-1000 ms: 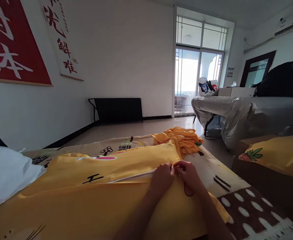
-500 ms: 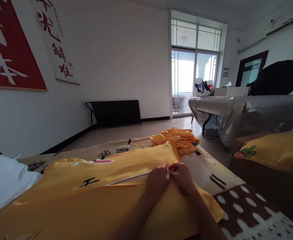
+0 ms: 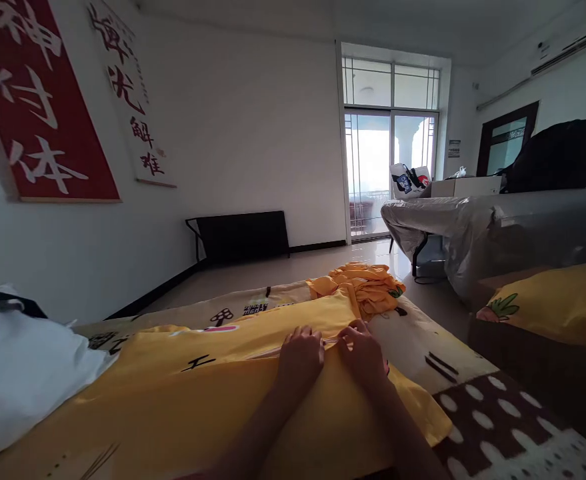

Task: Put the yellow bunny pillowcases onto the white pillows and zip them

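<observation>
A large yellow pillowcase (image 3: 173,400) printed with black marks and a pink patch lies spread before me, looking filled out. A pale strip like a zipper (image 3: 265,353) runs along its slit. My left hand (image 3: 301,355) rests on this slit with its fingers curled down on the fabric edge. Just to the right, near the slit's end, my right hand (image 3: 363,353) pinches the edge between thumb and fingers. What lies under the fingertips is hidden. Beyond the hands sits a crumpled orange-yellow cloth (image 3: 367,283).
Beneath is a patterned blanket (image 3: 477,407). White fabric (image 3: 27,373) lies at the left. A box (image 3: 527,373) with yellow cloth (image 3: 563,300) stands right. Farther back are a plastic-covered table (image 3: 523,227) and a folded black table (image 3: 243,237) by the wall.
My left hand has slid left along the slit, leaving a gap between the hands. My right hand stays near the slit's end. The camera view has tilted up and turned left slightly.
</observation>
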